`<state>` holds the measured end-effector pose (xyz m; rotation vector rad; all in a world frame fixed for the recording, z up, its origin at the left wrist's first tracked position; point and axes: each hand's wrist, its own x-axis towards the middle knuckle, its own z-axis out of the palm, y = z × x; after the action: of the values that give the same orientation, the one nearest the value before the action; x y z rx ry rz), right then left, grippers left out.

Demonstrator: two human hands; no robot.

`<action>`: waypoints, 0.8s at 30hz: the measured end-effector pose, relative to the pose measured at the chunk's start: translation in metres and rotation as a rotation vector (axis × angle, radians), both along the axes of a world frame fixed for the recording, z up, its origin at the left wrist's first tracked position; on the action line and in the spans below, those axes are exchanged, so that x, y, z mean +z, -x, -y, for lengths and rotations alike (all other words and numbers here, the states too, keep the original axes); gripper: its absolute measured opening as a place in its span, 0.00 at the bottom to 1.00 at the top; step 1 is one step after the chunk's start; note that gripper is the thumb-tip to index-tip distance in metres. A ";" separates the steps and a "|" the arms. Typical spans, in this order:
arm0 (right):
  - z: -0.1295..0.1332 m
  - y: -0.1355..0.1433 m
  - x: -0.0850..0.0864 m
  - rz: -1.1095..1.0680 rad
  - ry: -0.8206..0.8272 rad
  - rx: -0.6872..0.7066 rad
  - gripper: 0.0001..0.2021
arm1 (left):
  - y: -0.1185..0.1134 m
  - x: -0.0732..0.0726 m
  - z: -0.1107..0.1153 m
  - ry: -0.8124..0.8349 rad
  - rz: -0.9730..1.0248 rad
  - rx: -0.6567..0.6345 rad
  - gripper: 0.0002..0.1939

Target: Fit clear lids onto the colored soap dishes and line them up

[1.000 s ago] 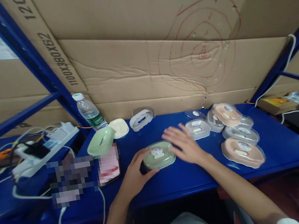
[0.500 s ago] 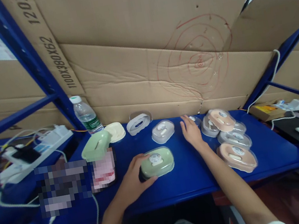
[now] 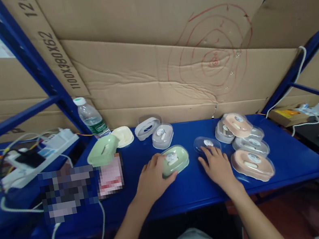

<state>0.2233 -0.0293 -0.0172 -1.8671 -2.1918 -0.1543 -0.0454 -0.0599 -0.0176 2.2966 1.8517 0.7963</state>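
My left hand [image 3: 154, 179] half-curls, gripping the green box [image 3: 179, 159]; my right hand [image 3: 219, 166], loosely open, touches the clear lid [image 3: 200, 144]. Overpushing right could knock the stacked boxes [image 3: 238, 125].

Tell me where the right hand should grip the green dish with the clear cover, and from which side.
The green dish is probably best gripped by its right end, the right hand coming from the right to pinch its near and far sides: that end is exposed, the left hand covers the left, and the oblong is narrower across.
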 end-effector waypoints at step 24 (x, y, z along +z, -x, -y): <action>0.085 -0.010 -0.043 -0.232 -0.230 0.261 0.20 | -0.046 0.046 -0.128 -0.214 -0.036 0.085 0.30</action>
<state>0.2338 -0.1140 -0.0601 -1.3902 -2.1305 -0.1262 0.0002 0.0681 0.0283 2.3831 1.9794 1.0179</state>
